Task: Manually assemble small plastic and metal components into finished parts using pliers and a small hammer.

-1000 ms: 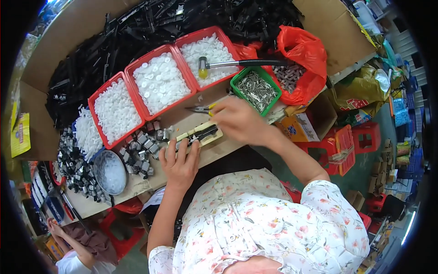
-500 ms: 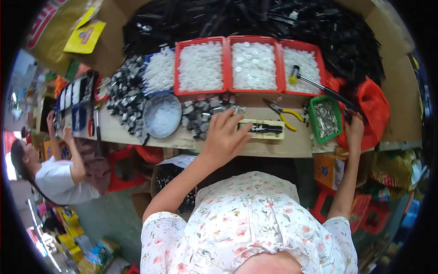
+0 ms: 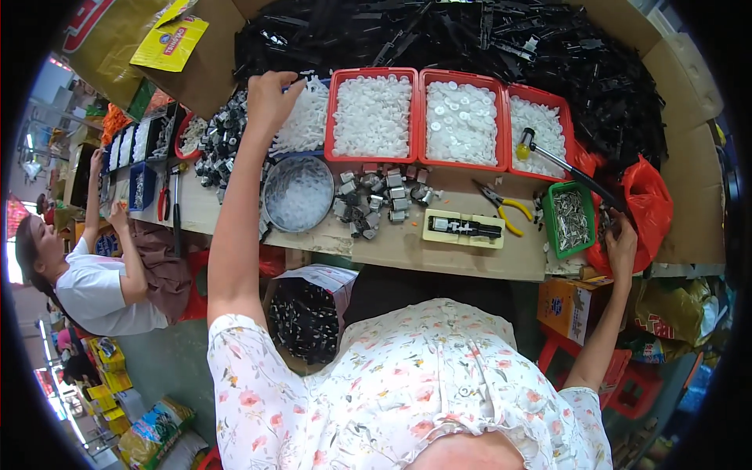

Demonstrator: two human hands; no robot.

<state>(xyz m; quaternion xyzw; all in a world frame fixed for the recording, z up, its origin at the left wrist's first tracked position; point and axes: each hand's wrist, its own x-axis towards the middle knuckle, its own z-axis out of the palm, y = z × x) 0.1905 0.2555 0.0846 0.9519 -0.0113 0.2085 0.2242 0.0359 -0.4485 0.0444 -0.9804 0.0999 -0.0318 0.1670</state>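
Left hand (image 3: 270, 106) just hopped off the cream rectangular block (image 3: 462, 240), leaving it and the black plastic part (image 3: 470, 227) inside untouched on the tan worktop (image 3: 392, 254), and hangs loosely curled by the small white plastic pieces (image 3: 301, 129), right hand (image 3: 623, 247) at the red plastic bag (image 3: 650, 204), can't tell what either's holding.

You are at a workbench (image 3: 399, 249) in what looks like a small assembly workshop. Along the bench's far edge, a wide heap of black parts (image 3: 454, 35) lies inside cardboard walls (image 3: 689, 164); in front of it stand red trays (image 3: 421, 141) full of small white pieces. A hammer (image 3: 576, 170) rests over the rightmost one. Nearer your front edge lie pliers (image 3: 497, 200) and a cream holder (image 3: 431, 235) with a black part in it. At the bench's left end, another person (image 3: 110, 286) sits by more trays and tools. A cardboard box (image 3: 564, 308) stands below the front right corner.
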